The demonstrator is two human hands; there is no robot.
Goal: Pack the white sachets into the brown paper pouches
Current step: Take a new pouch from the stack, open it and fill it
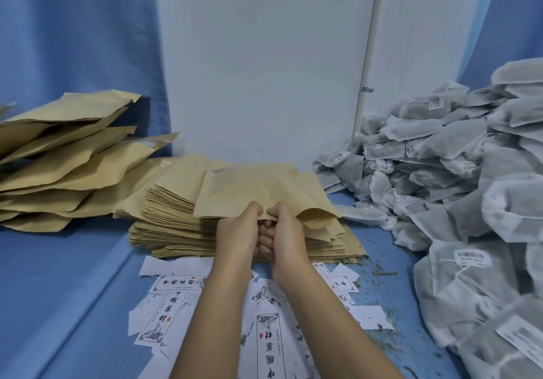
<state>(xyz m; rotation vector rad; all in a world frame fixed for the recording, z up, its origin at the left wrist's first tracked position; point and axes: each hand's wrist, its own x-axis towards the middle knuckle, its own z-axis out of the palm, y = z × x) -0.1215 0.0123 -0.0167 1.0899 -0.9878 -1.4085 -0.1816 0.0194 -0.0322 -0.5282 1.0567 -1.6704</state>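
Over the stack (182, 226) of flat pouches, your left hand (239, 226) and right hand (283, 224) each pinch a lip of the top pouch (258, 190), seemingly parting its mouth. The sachets (440, 155) wait heaped at your right, within reach.

Colour survey: blue, tan, grey-white.
Table cloth (64, 290) plain blue, flecked dark green-brown at right. Raised pouch (258, 190), stack of pouches (176, 214) and filled pouches (58, 158) uniform plain tan. Sachets (440, 155) grey-white mesh with white barcode tags (473, 258). Labels (173, 314) white, black characters, grey drawings, red seals. Wall panel (258, 55) white. Curtain (73, 40) plain blue.
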